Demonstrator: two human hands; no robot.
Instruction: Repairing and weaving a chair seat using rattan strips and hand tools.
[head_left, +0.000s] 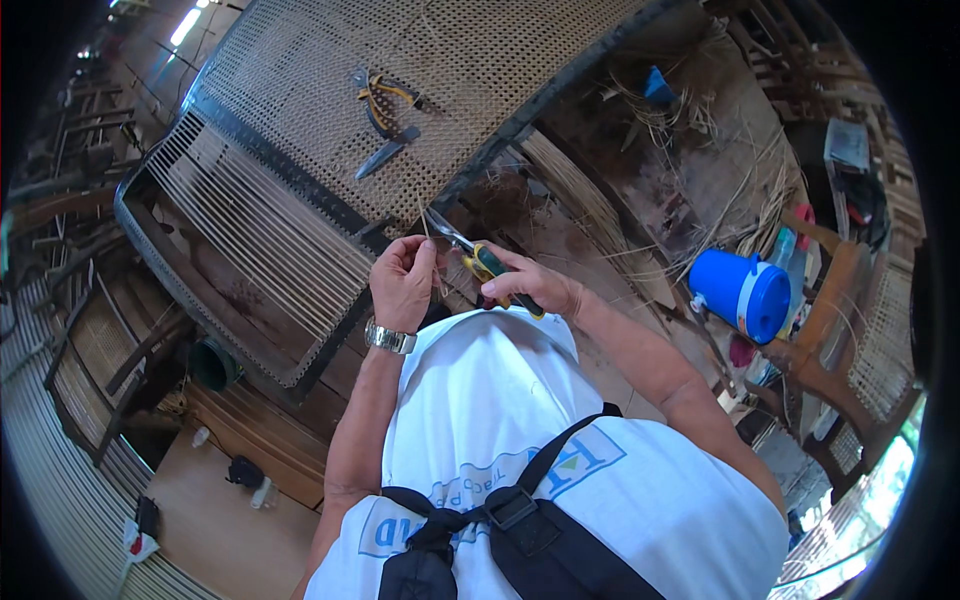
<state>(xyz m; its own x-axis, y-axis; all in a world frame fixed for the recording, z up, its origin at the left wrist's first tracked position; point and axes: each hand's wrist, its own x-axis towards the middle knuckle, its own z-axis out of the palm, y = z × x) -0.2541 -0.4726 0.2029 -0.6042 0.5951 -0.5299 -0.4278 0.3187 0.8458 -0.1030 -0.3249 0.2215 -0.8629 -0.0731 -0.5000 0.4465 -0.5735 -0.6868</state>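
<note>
A woven cane panel (300, 60) in a dark frame stretches across the upper left, with parallel cane strands (260, 235) on its nearer section. At the panel's near edge, my left hand (402, 282) is closed, thumb and fingertips pinching a thin cane strand (423, 212). My right hand (532, 284) grips shears (487, 262) with yellow, green and black handles. Their metal jaws lie close beside the strand, near my left fingertips; whether they touch it I cannot tell. Yellow-and-black pliers (382, 112) and a knife (384, 155) rest on the woven cane.
To the right stands a blue water jug (742, 296) with a white band, beside a wooden chair frame (835, 310). Loose cane strips (745, 185) litter the floor beyond. A wooden board (215, 520) with small items lies at lower left.
</note>
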